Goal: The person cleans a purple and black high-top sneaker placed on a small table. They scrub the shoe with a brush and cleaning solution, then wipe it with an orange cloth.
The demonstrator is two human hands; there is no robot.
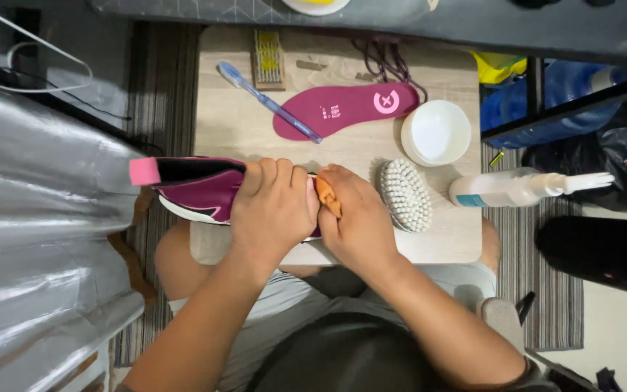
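Head view, looking straight down at a small wooden table (241, 123) over the person's lap. The left hand (273, 210) wraps over the top of a magenta shoe (201, 190), fingers curled around its upper, holding it on its side at the table's near edge. The shoe's heel and pink tab (144, 171) stick out past the table's left edge. The right hand (361, 221) is closed on a small orange cloth (328, 196), pressed against the shoe's toe end, which is hidden between the two hands.

Just right of the right hand lies a round white brush (405, 194), bristles up. Beyond it stands a white bowl (437, 132). A white spray bottle (524, 187) lies on its side at the table's right edge, nozzle pointing right, hanging over the striped rug (538, 290). At the far side lie a magenta insole (346, 107), a blue toothbrush (266, 100) overlapping its heel end, a small wire brush (268, 59) and dark laces (382, 58).

A silver sheet (38, 239) crowds the left side. Bare table shows between the shoe and the insole.
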